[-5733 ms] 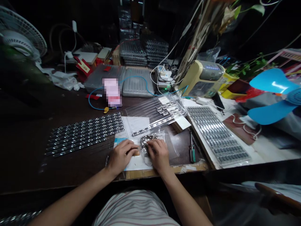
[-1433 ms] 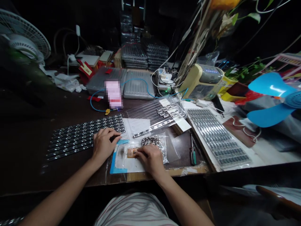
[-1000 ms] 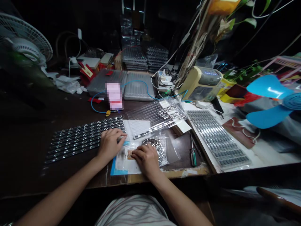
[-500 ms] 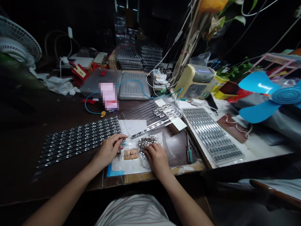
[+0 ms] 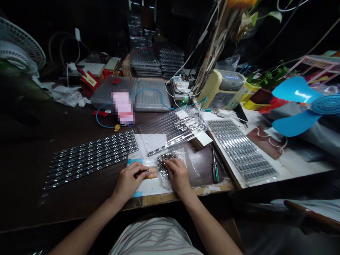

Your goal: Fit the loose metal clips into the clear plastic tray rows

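Note:
My left hand [image 5: 129, 179] has thumb and forefinger pinched around a small shiny metal part at the edge of a small wooden block [image 5: 152, 173]. The block lies on a white sheet with blue edges, in front of me. To its right is a heap of small metal parts [image 5: 162, 163] on a clear plastic bag [image 5: 187, 161]. My right hand [image 5: 179, 176] rests against this heap with its fingers drawn together; what they hold, if anything, is hidden. Behind the heap lies a clear ribbed tray [image 5: 162, 125] with several metal pieces in its grooves.
Dark strips with shiny fittings [image 5: 91, 156] lie in rows on the left. A green-handled screwdriver [image 5: 215, 171] is right of the bag. Beyond it stands a filled tray [image 5: 241, 150], with a blue fan [image 5: 297, 106] further right. A blue cable [image 5: 99, 122] loops behind.
My left hand has moved right and nearer to me, from beside the block onto its edge. My right hand stays at the heap, its fingers slightly shifted.

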`<state>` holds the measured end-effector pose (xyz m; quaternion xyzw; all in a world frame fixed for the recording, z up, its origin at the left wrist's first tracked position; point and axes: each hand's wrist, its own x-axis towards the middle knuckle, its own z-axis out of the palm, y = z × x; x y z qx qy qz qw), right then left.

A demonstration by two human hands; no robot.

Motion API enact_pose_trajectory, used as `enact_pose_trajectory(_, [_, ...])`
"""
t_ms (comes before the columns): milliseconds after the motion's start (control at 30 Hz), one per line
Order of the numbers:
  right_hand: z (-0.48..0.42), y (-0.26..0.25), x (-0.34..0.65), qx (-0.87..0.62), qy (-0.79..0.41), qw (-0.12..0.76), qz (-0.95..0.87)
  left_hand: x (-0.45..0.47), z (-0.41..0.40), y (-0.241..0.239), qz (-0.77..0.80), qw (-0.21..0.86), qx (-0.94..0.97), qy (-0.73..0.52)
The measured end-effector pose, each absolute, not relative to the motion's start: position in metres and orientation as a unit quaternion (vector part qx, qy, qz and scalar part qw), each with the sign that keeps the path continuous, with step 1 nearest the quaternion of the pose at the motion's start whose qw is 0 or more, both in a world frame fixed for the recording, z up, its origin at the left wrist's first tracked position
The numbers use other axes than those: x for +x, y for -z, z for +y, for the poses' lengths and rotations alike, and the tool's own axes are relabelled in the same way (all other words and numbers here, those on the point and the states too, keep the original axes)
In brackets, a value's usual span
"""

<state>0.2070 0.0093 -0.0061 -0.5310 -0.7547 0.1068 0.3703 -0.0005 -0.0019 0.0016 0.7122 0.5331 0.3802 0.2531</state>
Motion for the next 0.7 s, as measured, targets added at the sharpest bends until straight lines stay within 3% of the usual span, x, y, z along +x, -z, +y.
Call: enact_pose_trajectory(700, [0.0079, 0.0, 0.2043, -0.508, -0.185, 0.408, -0.735, -0.0001, -0.0038, 0.0024, 0.518, 0.22, 0.75, -0.348])
